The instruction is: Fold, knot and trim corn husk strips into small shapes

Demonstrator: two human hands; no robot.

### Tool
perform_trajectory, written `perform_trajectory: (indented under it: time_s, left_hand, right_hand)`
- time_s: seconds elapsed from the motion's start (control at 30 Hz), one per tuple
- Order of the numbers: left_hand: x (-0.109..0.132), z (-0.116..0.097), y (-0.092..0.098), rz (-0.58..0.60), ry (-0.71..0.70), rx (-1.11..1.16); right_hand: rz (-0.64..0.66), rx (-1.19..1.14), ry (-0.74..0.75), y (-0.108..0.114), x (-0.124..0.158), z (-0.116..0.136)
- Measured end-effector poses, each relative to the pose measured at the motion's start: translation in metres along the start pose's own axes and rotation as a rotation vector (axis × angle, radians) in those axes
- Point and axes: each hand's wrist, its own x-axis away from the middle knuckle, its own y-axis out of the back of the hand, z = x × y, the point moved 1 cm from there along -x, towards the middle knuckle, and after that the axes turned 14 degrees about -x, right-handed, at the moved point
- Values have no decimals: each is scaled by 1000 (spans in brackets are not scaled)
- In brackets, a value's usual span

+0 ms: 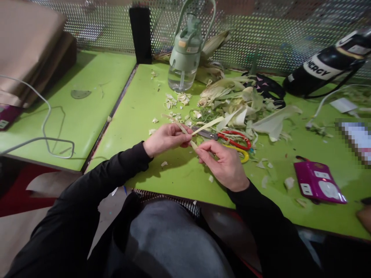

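Between both hands stretches a thin strip of pale corn husk (207,126). My left hand (168,139) pinches it with thumb and fingers closed, one end jutting up to the right. My right hand (222,161) pinches the lower piece of husk just to the right, its fingers closed too. Right behind the hands lie scissors (234,139) with red and yellow handles, the blades partly hidden by the left hand and the strip. Beyond them spreads a heap of torn corn husks (232,100), with small scraps scattered around.
A green water bottle (185,54) stands at the back beside a dark upright post (140,34). A black bottle (324,65) leans at the right. Nearer lies a purple pouch (319,181). Brown paper bags (31,42) and a grey cable (48,108) occupy the left. A perforated screen (255,34) borders the green table (116,127).
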Motion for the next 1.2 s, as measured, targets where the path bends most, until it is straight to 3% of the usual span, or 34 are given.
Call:
perform_trajectory:
  time_s: [0.13, 0.27, 0.37, 0.47, 0.63, 0.73, 0.83, 1.03, 1.1, 1.2]
  left_hand:
    - [0, -1, 4, 13, 8, 24]
    - [5, -3, 4, 151, -2, 226]
    - [8, -1, -3, 252, 32, 358]
    - [6, 3, -11, 190, 88, 365]
    - [2, 5, -19, -30, 222, 388]
    - [1, 3, -19, -143, 227, 417]
    - [1, 2, -18, -157, 230, 390]
    - [2, 1, -18, -141, 241, 331]
    - [2, -1, -17, -164, 278, 348]
    - [3, -2, -16, -191, 315, 383]
  right_hand:
    - [-62, -69, -48, 2, -1, -4]
    - [-362, -192, -137, 11, -5, -12]
    - [-469, -302, -167, 14, -8, -15]
    - [-438, -354, -171, 12, -9, -15]
    - [-456, -463, -125, 12, -8, -14]
    - [-328, -304, -184, 13, -8, -15]
    - [-164, -110, -204, 11, -7, -14]
    - [-126, 54, -170, 11, -8, -15]
    - [-194, 203, -35, 13, -8, -18]
    - [-279, 617, 347, 10, -7, -20]
